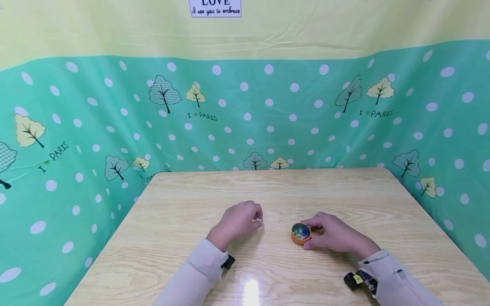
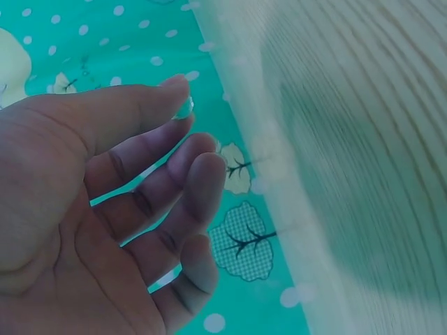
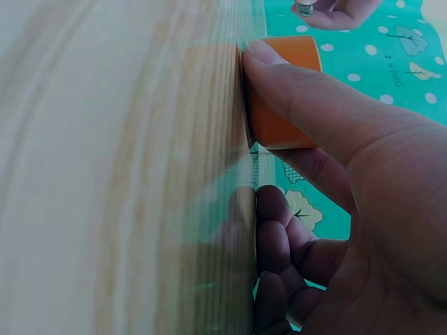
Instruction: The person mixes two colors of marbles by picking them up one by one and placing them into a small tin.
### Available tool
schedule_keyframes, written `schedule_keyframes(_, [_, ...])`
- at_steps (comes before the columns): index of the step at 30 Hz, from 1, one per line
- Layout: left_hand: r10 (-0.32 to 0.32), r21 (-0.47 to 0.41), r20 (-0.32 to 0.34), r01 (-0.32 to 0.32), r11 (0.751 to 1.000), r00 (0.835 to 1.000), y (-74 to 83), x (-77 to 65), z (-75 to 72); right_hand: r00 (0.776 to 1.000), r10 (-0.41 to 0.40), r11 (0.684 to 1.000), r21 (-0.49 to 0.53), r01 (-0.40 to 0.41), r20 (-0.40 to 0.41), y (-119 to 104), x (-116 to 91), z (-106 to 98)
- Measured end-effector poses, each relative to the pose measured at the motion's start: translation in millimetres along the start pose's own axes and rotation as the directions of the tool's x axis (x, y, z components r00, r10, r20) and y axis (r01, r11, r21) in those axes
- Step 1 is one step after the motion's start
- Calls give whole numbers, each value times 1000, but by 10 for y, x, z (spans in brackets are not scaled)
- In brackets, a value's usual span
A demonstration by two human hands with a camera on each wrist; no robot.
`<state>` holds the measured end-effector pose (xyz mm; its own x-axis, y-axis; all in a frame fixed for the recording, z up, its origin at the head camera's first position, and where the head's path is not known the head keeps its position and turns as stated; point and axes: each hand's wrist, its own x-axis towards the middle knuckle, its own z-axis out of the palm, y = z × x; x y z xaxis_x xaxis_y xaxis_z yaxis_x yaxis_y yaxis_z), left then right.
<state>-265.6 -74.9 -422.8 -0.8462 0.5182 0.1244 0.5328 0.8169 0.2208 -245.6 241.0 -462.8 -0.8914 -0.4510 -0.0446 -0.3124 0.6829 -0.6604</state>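
Note:
My left hand (image 1: 237, 219) is raised a little above the table, left of an orange round container (image 1: 297, 241). Between its thumb and forefinger it pinches a small clear, shiny piece (image 2: 186, 108), perhaps a glass marble; the fingertips partly hide it. The other fingers curl loosely around nothing. My right hand (image 1: 333, 233) grips the container from its right side, thumb at the near side and forefinger at the far side. The container stands upright on the table, and shiny green and blue pieces (image 1: 301, 231) show inside it.
The light wood-grain table (image 1: 183, 204) reflects a bright lamp spot near its front edge. A green dotted cloth (image 1: 245, 127) with printed trees hangs behind the table and along both sides. Dark wrist cameras (image 1: 228, 262) sit at both cuffs.

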Motion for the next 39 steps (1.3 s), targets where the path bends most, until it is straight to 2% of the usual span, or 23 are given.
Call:
schedule_keyframes(14, [28, 3, -20, -28, 1000, 999, 126, 135, -25, 1000, -13, 1000, -12, 13, 1, -12, 3, -4])
schedule_keyframes(26, [43, -30, -17, -44, 999, 999, 333, 261, -102, 1000, 16, 1000, -8, -16, -7, -42, -3, -3])
schedule_keyframes(39, [133, -24, -44, -134, 991, 990, 526, 347, 12, 1000, -8, 1000, -8, 8, -6, -34, 1, -10])
